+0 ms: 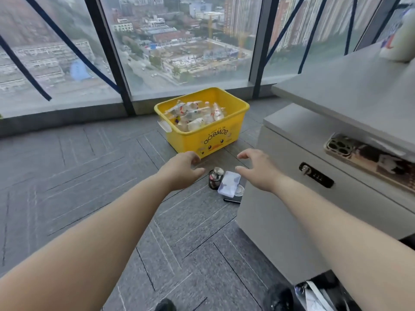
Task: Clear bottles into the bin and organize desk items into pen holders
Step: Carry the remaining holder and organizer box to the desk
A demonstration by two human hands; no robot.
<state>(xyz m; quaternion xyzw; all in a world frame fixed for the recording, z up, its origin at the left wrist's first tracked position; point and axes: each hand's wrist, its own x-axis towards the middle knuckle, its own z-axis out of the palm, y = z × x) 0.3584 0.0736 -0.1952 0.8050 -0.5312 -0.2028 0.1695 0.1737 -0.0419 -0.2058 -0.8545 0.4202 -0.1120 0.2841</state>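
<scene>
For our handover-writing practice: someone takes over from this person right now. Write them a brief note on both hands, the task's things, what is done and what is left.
Left hand and right hand: both open, empty, stretched out above the floor.
Yellow bin stands on the floor by the window, bottles inside.
Before it, beside the cabinet, sit a small jar and a clear box.
Done: bottles in the bin. Left: sort the small items; no pen holder is in view.
</scene>
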